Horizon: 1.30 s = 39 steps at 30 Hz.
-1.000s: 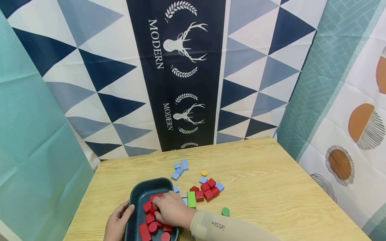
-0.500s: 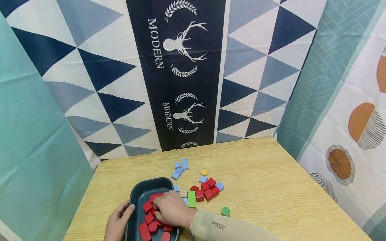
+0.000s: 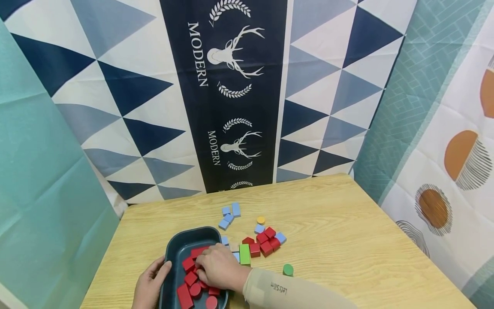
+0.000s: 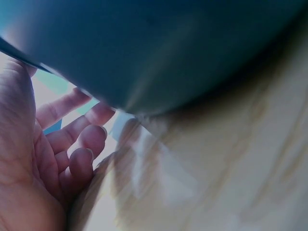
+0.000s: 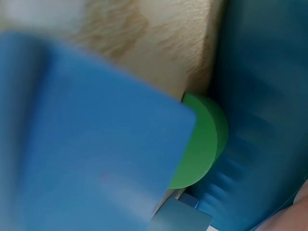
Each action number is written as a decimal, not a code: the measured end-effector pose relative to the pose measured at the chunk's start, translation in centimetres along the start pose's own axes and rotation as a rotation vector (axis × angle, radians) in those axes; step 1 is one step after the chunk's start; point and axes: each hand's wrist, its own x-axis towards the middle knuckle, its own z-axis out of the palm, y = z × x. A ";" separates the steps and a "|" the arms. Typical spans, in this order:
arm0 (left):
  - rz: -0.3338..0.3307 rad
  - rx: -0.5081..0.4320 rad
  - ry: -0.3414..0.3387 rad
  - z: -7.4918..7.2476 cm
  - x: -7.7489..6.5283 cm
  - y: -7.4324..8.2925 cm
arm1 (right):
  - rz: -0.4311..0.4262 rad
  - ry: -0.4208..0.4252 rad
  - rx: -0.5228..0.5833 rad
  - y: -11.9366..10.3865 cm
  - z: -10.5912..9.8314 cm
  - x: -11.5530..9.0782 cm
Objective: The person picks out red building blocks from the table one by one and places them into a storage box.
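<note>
A dark teal tray [image 3: 172,240] at the table's near left holds several red blocks [image 3: 184,297], cuboid and round. My left hand [image 3: 149,281] grips its left rim, thumb on top; the left wrist view has the fingers [image 4: 79,139] under the tray's outer wall [image 4: 159,53]. Inside the tray is my right hand [image 3: 221,267], fingers curled down among the red blocks. A bit of red block [image 3: 197,271] shows between its index finger and thumb, fingertips partly hidden. In the right wrist view, a blue block [image 5: 106,139] and a green cylinder [image 5: 202,139] lie beside the tray.
Right of the tray lie a lime green block [image 3: 245,254], a clump of red blocks [image 3: 266,248] and a green cylinder [image 3: 287,269]. Farther back are several light blue blocks [image 3: 236,209] and a yellow disc [image 3: 260,220]. A patterned curtain [image 3: 231,103] hangs behind the wooden table [image 3: 328,223].
Red blocks beside my right fingers have shifted slightly within the tray. Both hands stay nearly in place, and the head view has moved a little.
</note>
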 end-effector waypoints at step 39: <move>0.010 0.020 -0.005 -0.1 0.3 0.0 | 0.343 0.084 0.011 13.5 -7.1 -9.3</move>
